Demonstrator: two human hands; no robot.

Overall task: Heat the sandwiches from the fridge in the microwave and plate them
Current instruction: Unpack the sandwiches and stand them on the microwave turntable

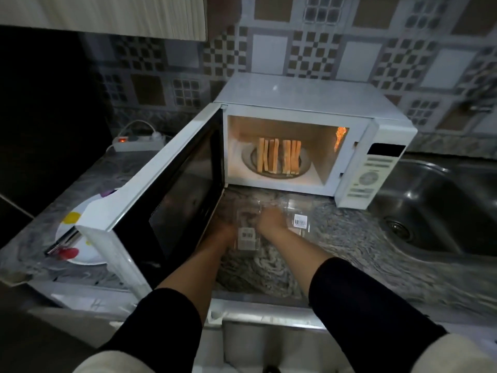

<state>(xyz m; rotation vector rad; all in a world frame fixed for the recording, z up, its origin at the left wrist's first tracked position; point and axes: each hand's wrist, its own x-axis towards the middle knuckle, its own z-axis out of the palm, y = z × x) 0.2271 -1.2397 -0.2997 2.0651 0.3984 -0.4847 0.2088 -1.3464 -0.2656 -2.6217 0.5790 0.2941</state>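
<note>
Sandwiches (279,156) unpacked, upright on turntable inside microwave (304,103), door (172,189) open, so heating seemingly not started. My left hand (225,231) and right hand (270,219) on empty clear packs (247,238) on counter (336,246); grip unclear through blur. Plate (80,238) waits left. Left: shut door, heat, plate.

Counting two hands, left hand (224,232) and right hand (270,220), both sitting on two clear packs: one pack (246,238) between them, another (300,220) just right of the right hand. Two sandwiches (278,157) standing beyond, one plate (80,238) lying far left.
</note>
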